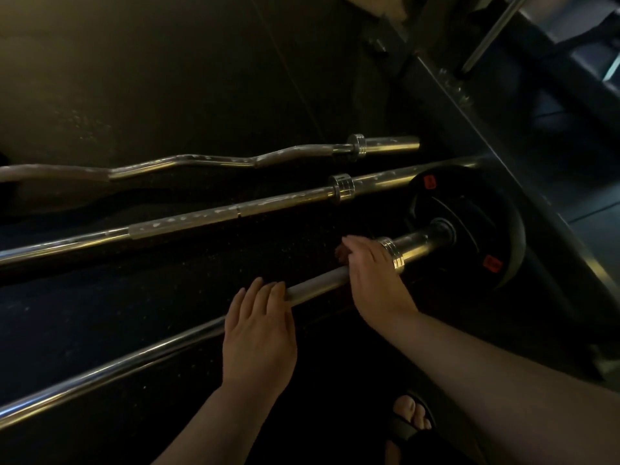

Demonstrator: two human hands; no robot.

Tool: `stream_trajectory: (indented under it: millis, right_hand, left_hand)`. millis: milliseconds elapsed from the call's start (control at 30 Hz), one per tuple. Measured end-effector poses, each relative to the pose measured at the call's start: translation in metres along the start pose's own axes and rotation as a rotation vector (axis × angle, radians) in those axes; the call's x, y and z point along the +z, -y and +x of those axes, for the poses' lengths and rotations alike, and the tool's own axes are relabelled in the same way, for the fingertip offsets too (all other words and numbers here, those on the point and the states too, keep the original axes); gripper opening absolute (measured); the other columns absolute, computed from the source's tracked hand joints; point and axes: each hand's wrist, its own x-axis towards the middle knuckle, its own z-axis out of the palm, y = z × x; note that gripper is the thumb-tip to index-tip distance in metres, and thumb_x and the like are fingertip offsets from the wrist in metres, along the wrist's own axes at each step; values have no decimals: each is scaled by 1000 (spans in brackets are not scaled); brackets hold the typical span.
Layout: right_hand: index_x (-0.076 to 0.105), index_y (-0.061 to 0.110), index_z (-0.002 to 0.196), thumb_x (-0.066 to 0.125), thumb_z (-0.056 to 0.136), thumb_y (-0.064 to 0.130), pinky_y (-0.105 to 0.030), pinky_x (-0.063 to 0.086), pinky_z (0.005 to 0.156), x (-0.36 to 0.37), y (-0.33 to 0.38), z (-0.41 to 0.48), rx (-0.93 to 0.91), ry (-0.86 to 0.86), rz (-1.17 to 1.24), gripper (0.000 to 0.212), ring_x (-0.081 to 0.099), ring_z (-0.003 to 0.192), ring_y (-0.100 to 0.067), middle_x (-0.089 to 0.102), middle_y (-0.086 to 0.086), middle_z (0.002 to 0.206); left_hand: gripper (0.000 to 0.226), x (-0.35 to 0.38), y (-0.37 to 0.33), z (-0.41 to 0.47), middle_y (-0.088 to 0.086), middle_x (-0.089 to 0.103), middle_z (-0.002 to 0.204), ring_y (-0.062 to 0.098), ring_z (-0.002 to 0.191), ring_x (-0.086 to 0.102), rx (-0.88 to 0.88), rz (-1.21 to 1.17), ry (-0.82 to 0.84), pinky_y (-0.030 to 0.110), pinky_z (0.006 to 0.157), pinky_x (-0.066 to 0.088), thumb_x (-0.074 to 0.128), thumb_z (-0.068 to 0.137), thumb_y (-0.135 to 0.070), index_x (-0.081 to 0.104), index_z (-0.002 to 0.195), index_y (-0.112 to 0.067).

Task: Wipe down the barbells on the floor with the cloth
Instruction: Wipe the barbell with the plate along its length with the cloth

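Three chrome bars lie on the dark rubber floor. The nearest barbell (315, 286) runs from lower left to a black weight plate (476, 209) at the right. My left hand (258, 333) lies over its shaft, fingers curled over the top. My right hand (372, 273) grips the shaft just beside the collar, with a reddish-brown cloth (343, 254) wrapped under its fingers; only a small bit of cloth shows. Beyond lie a straight barbell (188, 223) and a curved curl bar (214, 161), both with pale smears.
A dark metal rack frame (476, 115) runs diagonally along the right, close to the plate. My sandalled foot (411, 417) stands at the bottom edge. Dark floor (167, 78) stretches beyond the curl bar.
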Motion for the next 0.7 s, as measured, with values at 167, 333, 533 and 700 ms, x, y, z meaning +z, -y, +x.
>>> stream_trajectory:
  millis: [167,333,533,700]
  right_hand:
    - [40,12,151,32,106,31,-39,27,123,10,2,2,-5,-13,-82,49,28,149,-22,35,-6,157]
    - [29,14,156,27,104,30,-43,22,124,11,-12,-30,-28,49,-77,55,15,154,-19,19,1,161]
    - [41,17,149,49,103,15,-31,30,120,16,31,1,7,100,-59,47,35,140,-14,42,-1,149]
    - [43,16,149,39,108,22,-28,28,118,5,36,-5,-274,290,-94,42,36,140,-13,44,0,149]
  left_hand:
    - [56,-2,-2,4,-6,34,161,11,154,9,-16,16,5,39,127,2,11,104,-34,32,155,-24]
    - [51,-1,-4,2,-6,36,160,12,154,10,-11,-3,-14,40,127,4,23,104,-33,37,153,-24]
    - [55,8,1,2,-3,38,160,14,154,11,4,7,-40,41,126,5,16,103,-33,40,151,-22]
    - [53,4,2,1,-3,32,162,12,153,4,40,2,-31,38,125,-1,22,103,-34,36,153,-23]
